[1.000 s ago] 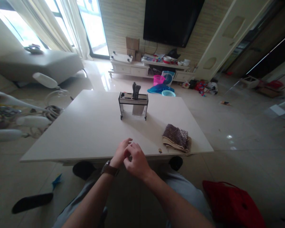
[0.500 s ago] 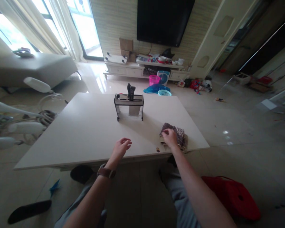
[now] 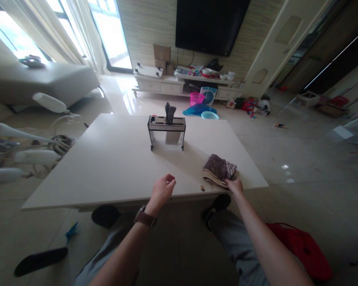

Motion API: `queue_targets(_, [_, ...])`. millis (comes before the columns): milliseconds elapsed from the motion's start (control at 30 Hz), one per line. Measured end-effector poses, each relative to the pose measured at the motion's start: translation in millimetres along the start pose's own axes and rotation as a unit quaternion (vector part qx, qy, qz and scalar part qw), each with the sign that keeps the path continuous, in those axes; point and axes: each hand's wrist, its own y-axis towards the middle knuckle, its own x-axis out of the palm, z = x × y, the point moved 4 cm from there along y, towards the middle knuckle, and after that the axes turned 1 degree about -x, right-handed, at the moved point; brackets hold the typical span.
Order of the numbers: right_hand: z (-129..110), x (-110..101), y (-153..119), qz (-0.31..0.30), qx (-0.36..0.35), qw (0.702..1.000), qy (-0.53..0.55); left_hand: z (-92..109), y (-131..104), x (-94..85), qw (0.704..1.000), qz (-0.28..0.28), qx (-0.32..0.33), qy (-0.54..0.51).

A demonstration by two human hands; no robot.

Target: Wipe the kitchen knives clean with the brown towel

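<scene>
My right hand [image 3: 235, 185] pinches the near right edge of a folded brown patterned cloth [image 3: 216, 169] with a tan border, which lies near the table's front right edge. My left hand [image 3: 163, 188], with a watch on the wrist, hovers over the front of the white table [image 3: 113, 159]. Its fingers are loosely curled and apart from the thumb, and nothing shows in them. Beyond it stands a knife rack [image 3: 166, 124] with black handles on top and a broad blade hanging below. A small brown scrap [image 3: 202, 188] lies left of the cloth.
A red bag [image 3: 301, 246] is on the floor at right. Past the table are a pink basket [image 3: 196, 98], a pale blue basket [image 3: 209, 115] and a blue plastic bag [image 3: 197, 110]. White rounded pieces with cords [image 3: 37, 156] stand close to the table's left side.
My right hand has moved from the cloth's left part to its near right edge and grips it there. The cloth's near border lies flatter. My left hand has shifted slightly right and curled more.
</scene>
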Motion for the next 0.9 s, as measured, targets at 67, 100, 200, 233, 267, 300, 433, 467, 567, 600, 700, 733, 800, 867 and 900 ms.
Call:
queue_targets(67, [0,13,-6,-0.026,0.034,0.999,0.024,-3,1,5.8,1.0,-0.005,0.004,-0.011])
queue_targets(100, [-2,19,-11,-0.044,0.046,0.997,0.041,-5,1,9.2,1.0,-0.009,0.006,-0.019])
queue_targets(200, [-11,32,-27,-0.088,0.058,0.989,0.105,-14,5,21.7,0.997,-0.032,0.003,-0.063])
queue_targets(233, [-16,35,-34,-0.098,0.058,0.985,0.128,-18,7,26.5,0.995,-0.046,-0.01,-0.088])
queue_targets(267, [-22,37,-41,-0.106,0.056,0.981,0.149,-22,8,31.4,0.99,-0.061,-0.032,-0.12])
queue_targets(300, [-29,38,-48,-0.116,0.054,0.977,0.173,-25,9,35.9,0.983,-0.074,-0.06,-0.158])
queue_targets(433, [-63,33,-79,-0.197,0.053,0.918,0.341,-32,7,47.3,0.938,-0.076,-0.143,-0.307])
queue_targets(467, [-72,30,-87,-0.221,0.05,0.897,0.38,-31,6,47.8,0.927,-0.065,-0.151,-0.337])
queue_targets(567, [-91,17,-107,-0.278,0.052,0.849,0.447,-24,3,47.9,0.883,-0.068,-0.172,-0.43])
queue_targets(600, [-95,13,-112,-0.292,0.055,0.838,0.458,-19,1,48.5,0.863,-0.098,-0.175,-0.464])
queue_targets(700, [-99,5,-123,-0.335,0.064,0.819,0.462,1,-8,51.4,0.786,-0.231,-0.172,-0.547])
queue_targets(733, [-99,4,-125,-0.348,0.063,0.816,0.457,6,-10,51.7,0.767,-0.252,-0.174,-0.565])
queue_targets(800, [-98,4,-128,-0.367,0.057,0.814,0.447,12,-13,52.8,0.745,-0.254,-0.182,-0.589])
queue_targets(867, [-97,6,-129,-0.376,0.05,0.813,0.443,13,-12,55.3,0.738,-0.234,-0.194,-0.603])
queue_targets(900, [-96,7,-129,-0.377,0.048,0.812,0.443,13,-12,56.9,0.734,-0.225,-0.201,-0.608])
